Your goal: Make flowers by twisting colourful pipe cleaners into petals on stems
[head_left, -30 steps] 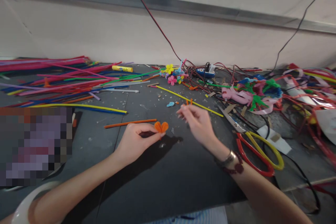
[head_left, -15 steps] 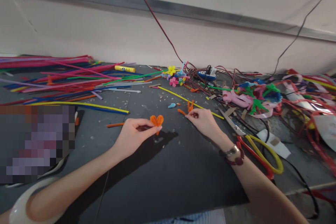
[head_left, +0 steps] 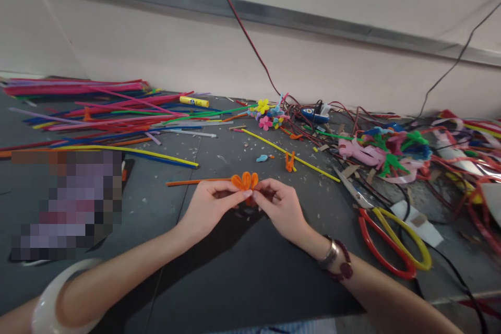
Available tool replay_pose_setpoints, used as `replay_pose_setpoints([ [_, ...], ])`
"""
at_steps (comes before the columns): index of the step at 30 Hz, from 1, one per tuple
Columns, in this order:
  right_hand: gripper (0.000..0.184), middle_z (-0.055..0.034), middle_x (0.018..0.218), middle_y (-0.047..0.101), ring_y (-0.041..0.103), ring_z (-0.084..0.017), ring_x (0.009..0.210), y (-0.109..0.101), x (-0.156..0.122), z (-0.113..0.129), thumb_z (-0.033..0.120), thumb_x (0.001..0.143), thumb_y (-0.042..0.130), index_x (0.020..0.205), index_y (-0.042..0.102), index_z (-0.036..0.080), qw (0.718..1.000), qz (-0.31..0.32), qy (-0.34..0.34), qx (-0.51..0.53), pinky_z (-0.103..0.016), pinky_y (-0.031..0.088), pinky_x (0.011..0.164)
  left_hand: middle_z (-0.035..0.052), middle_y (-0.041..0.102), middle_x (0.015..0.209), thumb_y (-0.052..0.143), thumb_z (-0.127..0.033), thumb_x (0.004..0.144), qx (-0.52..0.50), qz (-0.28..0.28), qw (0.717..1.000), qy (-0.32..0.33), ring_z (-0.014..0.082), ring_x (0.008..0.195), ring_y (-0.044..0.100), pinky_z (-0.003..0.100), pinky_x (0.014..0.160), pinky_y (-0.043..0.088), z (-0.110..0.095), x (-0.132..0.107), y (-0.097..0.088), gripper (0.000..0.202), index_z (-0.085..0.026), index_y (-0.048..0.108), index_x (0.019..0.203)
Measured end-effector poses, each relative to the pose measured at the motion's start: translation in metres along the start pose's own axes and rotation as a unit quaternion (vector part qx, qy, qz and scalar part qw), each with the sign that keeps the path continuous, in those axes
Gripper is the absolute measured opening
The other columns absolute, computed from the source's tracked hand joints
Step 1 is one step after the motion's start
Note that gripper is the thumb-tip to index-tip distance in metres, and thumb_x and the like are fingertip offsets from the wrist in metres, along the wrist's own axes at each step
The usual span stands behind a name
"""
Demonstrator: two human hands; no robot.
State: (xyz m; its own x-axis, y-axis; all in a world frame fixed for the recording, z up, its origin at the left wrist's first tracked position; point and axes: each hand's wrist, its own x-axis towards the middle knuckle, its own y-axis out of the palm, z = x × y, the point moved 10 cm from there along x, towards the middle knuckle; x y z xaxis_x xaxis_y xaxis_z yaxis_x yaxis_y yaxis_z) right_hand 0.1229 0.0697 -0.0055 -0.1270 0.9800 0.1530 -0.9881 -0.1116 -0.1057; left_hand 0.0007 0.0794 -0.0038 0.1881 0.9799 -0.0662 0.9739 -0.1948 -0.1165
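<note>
Orange pipe-cleaner petals sit between the left grip and right grip, both closed in fingertip pinches on them above the dark worktop. Pinching tight at the base keeps the loops from springing apart; an orange stem runs left.

craft workshop — heaped pipe cleaners, scissors, tangled wires

On my bench I see loose pipe cleaners, a yellow glue stick, and red-and-yellow-handled scissors.
</note>
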Motion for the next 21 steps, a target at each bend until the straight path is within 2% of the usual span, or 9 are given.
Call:
replay_pose_setpoints([
  [4, 0.005, -0.0006, 0.068, 0.064, 0.061, -0.012, 0.062, 0.0, -0.002, 0.006, 0.021, 0.075, 0.058, 0.073, 0.059, 0.017, 0.998, -0.001, -0.033, -0.047, -0.022, 0.048, 0.058, 0.0004, 0.067, 0.062, 0.067, -0.025, 0.068, 0.001, 0.013, 0.999, 0.032, 0.0114, 0.058, 0.058, 0.018, 0.057, 0.046, -0.004, 0.0, 0.004, 0.013, -0.015, 0.068, 0.059],
  [8, 0.006, -0.0009, 0.069, 0.066, 0.06, -0.012, 0.062, 0.002, -0.005, 0.024, 0.017, 0.075, 0.057, 0.072, 0.063, 0.017, 0.989, 0.008, -0.095, -0.112, -0.022, 0.047, 0.06, 0.0016, 0.068, 0.07, 0.065, -0.024, 0.069, 0.013, 0.021, 0.998, 0.059, 0.0123, 0.061, 0.059, 0.019, 0.059, 0.047, -0.007, 0.001, 0.003, 0.011, -0.015, 0.068, 0.064],
  [10, 0.005, -0.0012, 0.069, 0.065, 0.06, -0.012, 0.062, 0.003, -0.005, 0.028, 0.018, 0.074, 0.058, 0.073, 0.063, 0.018, 0.988, 0.022, -0.095, -0.119, -0.023, 0.047, 0.06, 0.0021, 0.068, 0.072, 0.065, -0.024, 0.07, 0.028, 0.022, 0.997, 0.068, 0.0132, 0.064, 0.06, 0.019, 0.06, 0.048, -0.009, 0.001, 0.003, 0.011, -0.015, 0.067, 0.067],
  [12, 0.005, -0.0018, 0.07, 0.065, 0.06, -0.012, 0.063, -0.001, -0.002, 0.025, 0.021, 0.074, 0.059, 0.076, 0.062, 0.018, 0.994, 0.028, -0.064, -0.088, -0.023, 0.048, 0.059, 0.0022, 0.068, 0.072, 0.065, -0.025, 0.07, 0.045, 0.016, 0.996, 0.079, 0.014, 0.066, 0.061, 0.02, 0.061, 0.048, -0.012, 0.001, 0.002, 0.011, -0.014, 0.067, 0.069],
  [16, 0.021, -0.0024, 0.078, 0.063, 0.06, -0.014, 0.071, -0.013, 0.004, 0.015, 0.028, 0.073, 0.063, 0.091, 0.059, 0.02, 1.0, 0.01, -0.012, 0.026, -0.024, 0.049, 0.06, 0.0019, 0.069, 0.073, 0.065, -0.024, 0.07, 0.056, 0.007, 0.994, 0.091, 0.0142, 0.066, 0.062, 0.02, 0.062, 0.049, -0.014, -0.001, 0.002, 0.01, -0.015, 0.067, 0.07],
  [21, 0.011, -0.0008, 0.074, 0.061, 0.058, -0.011, 0.066, -0.008, 0.005, 0.016, 0.025, 0.072, 0.063, 0.081, 0.06, 0.019, 0.995, 0.041, -0.006, 0.095, -0.024, 0.048, 0.06, 0.0009, 0.069, 0.072, 0.065, -0.023, 0.07, 0.045, 0.009, 0.995, 0.093, 0.0137, 0.067, 0.063, 0.019, 0.063, 0.049, -0.013, -0.002, 0.002, 0.008, -0.016, 0.068, 0.068],
])
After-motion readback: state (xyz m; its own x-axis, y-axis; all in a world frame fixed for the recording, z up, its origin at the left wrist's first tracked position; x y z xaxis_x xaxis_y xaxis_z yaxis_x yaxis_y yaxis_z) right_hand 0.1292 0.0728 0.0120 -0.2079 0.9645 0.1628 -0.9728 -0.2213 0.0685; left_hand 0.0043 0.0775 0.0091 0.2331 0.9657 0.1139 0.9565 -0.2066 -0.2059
